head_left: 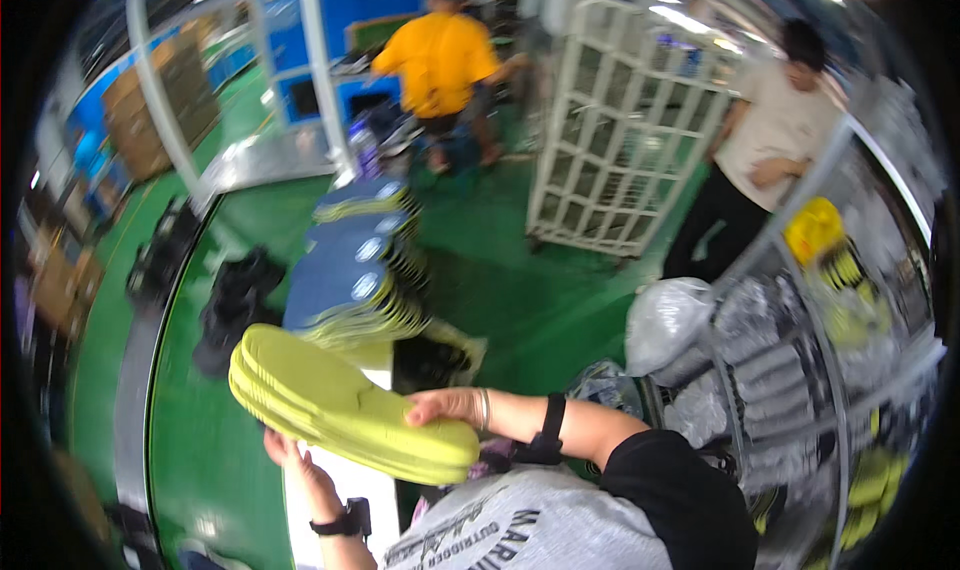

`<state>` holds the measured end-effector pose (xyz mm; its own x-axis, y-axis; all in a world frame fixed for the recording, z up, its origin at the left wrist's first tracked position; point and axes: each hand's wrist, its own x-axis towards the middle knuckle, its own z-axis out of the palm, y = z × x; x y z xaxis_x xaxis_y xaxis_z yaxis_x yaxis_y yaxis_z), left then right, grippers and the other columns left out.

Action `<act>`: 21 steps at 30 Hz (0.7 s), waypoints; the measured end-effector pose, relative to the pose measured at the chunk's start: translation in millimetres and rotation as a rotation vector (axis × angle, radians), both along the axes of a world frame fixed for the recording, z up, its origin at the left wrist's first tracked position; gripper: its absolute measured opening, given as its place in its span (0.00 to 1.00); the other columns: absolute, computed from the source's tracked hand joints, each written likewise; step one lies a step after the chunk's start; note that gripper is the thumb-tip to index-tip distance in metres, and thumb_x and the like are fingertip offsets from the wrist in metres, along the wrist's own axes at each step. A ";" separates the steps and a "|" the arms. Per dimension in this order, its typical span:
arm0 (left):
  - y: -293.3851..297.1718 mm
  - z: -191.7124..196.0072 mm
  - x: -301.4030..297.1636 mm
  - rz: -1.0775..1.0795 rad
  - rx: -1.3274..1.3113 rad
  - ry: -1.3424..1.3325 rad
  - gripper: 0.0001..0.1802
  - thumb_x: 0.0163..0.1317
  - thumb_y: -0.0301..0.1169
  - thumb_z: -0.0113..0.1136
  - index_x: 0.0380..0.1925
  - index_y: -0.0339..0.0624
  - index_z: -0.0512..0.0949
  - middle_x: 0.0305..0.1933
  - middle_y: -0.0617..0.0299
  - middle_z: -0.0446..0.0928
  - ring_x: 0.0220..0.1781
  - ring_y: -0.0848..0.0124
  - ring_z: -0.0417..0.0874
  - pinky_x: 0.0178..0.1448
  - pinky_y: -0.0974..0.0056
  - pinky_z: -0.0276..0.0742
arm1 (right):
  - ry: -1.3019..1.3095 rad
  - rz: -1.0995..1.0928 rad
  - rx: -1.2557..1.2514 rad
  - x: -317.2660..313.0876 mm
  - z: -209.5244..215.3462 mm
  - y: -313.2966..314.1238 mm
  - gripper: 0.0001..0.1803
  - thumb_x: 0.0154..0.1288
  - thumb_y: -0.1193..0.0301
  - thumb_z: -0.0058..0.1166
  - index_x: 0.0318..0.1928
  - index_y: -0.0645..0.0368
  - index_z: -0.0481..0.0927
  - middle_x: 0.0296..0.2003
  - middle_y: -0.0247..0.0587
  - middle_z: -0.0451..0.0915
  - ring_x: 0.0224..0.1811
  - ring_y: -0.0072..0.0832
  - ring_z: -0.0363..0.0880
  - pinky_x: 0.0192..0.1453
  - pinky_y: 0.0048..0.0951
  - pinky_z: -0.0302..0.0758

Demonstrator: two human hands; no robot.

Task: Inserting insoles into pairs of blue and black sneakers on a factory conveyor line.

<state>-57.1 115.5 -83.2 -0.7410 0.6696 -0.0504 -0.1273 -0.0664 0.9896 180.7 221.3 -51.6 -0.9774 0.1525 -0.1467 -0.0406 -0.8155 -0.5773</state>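
Observation:
I hold a small stack of yellow-green shoe soles (pixel 350 395) in front of my chest, lying crosswise and slightly tilted. My right hand (pixel 450 407) grips the right end, its thumb on the top sole and its other fingers hidden underneath. My left hand (pixel 310 480) is closed on the near lower edge toward the left end; its fingers are partly hidden under the stack. Just beyond stand several piles of blue soles with yellow-green edges (pixel 330 290), running away from me along a bench.
Black items (pixel 235 305) lie on the green surface to the left. At right is a metal rack (pixel 830 360) of plastic-wrapped goods, with a clear bag (pixel 668 325) beside it. A white cage trolley (pixel 625 130) stands ahead, between a person in orange (pixel 440 65) and another in a light shirt (pixel 775 135).

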 end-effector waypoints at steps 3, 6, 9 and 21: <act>-9.4 37.9 28.9 -0.699 0.279 -0.282 0.40 0.55 0.49 0.53 0.61 0.43 0.48 0.57 0.53 0.62 0.54 0.60 0.69 0.54 0.58 0.70 | -0.031 0.275 -0.478 -33.1 -20.6 -11.1 0.27 0.49 0.61 0.56 0.48 0.63 0.71 0.40 0.46 0.76 0.40 0.30 0.77 0.46 0.33 0.74; -17.5 51.7 46.6 -0.478 0.389 -0.744 0.40 0.54 0.47 0.54 0.62 0.51 0.46 0.54 0.45 0.65 0.54 0.53 0.69 0.52 0.51 0.72 | -0.096 0.496 -0.537 -47.9 -44.1 -22.4 0.29 0.50 0.62 0.54 0.51 0.64 0.68 0.46 0.50 0.73 0.46 0.36 0.75 0.51 0.37 0.71; -41.6 15.5 37.2 -0.463 0.556 -0.909 0.38 0.55 0.44 0.54 0.62 0.46 0.48 0.54 0.45 0.65 0.53 0.54 0.70 0.53 0.52 0.71 | -0.171 0.593 -0.538 -63.0 -25.0 -23.4 0.31 0.50 0.63 0.53 0.54 0.65 0.65 0.50 0.52 0.70 0.50 0.39 0.72 0.55 0.38 0.68; -82.8 22.1 57.0 0.052 0.430 -0.691 0.30 0.57 0.58 0.41 0.51 0.49 0.62 0.55 0.59 0.63 0.59 0.65 0.61 0.58 0.51 0.58 | -0.182 -0.116 2.214 -110.5 32.0 -68.7 0.33 0.41 0.58 0.59 0.47 0.62 0.65 0.37 0.42 0.70 0.36 0.36 0.73 0.37 0.32 0.70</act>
